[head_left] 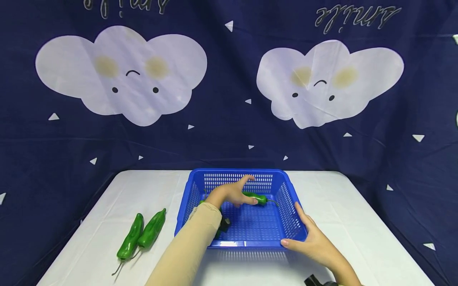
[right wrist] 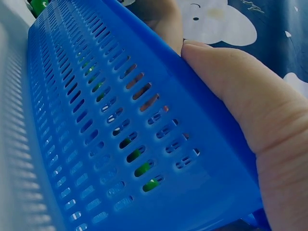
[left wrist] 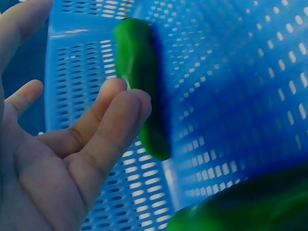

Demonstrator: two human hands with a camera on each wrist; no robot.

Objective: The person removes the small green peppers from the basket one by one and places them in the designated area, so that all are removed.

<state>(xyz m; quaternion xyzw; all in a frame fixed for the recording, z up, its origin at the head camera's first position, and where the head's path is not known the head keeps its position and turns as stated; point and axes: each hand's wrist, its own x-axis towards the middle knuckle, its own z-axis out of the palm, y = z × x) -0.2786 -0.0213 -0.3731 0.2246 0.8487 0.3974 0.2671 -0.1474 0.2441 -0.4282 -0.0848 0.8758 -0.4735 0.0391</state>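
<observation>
The left hand [left wrist: 62, 159] fills the lower left of the frame, palm up, fingers [left wrist: 115, 115] loosely straight. Their tips lie just beside a green pepper [left wrist: 142, 82] running down the centre, against the blue perforated basket [left wrist: 231, 96]. A second green pepper [left wrist: 250, 207], blurred, fills the lower right corner.

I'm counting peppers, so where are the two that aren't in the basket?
In the head view, the two green peppers lie side by side, touching, on the white table, left of the blue basket and away from both hands.
</observation>
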